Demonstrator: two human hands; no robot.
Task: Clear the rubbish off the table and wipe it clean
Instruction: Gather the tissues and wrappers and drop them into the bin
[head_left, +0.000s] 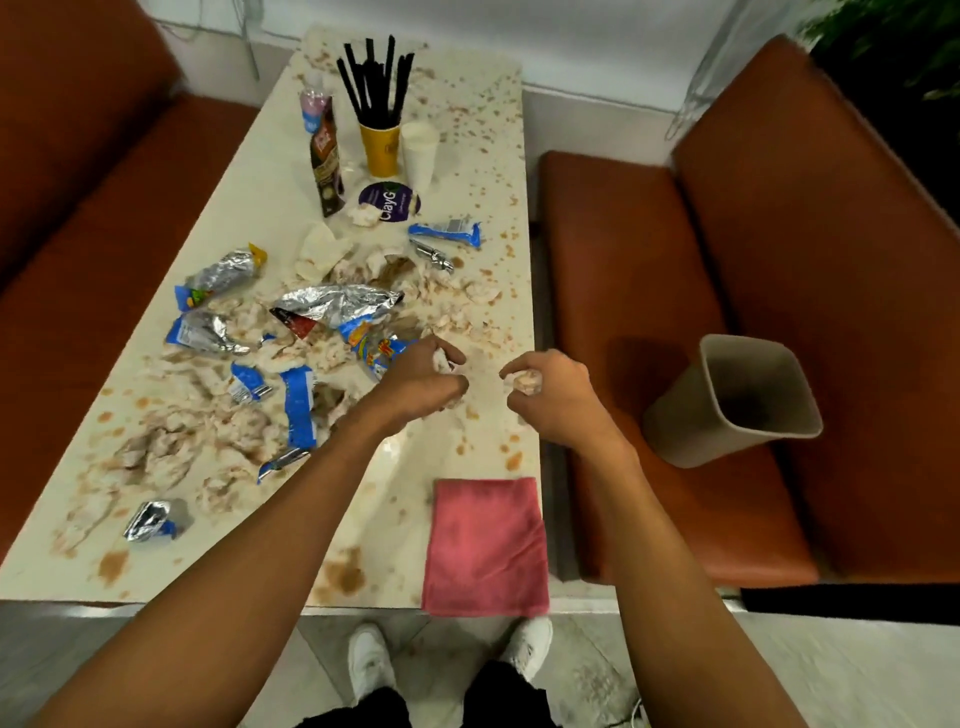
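A pale table (467, 171) is stained with brown spots and strewn with torn foil and blue snack wrappers (332, 304) and crumpled soiled tissues (171, 441). My left hand (423, 382) is over the table's right middle, fingers curled round a small wad of tissue (441, 360). My right hand (550, 397) is at the table's right edge and grips another crumpled tissue (524, 382). A folded pink cloth (485, 545) lies at the near right corner. A tan bin (737, 400) stands tilted on the orange bench to the right.
At the far end stand a yellow cup of black straws (379, 148), a white cup (418, 150), a dark upright packet (327, 161), a small bottle (312, 106) and a purple lid (389, 202). Orange benches (649, 312) flank the table. My white shoes (369, 660) show below.
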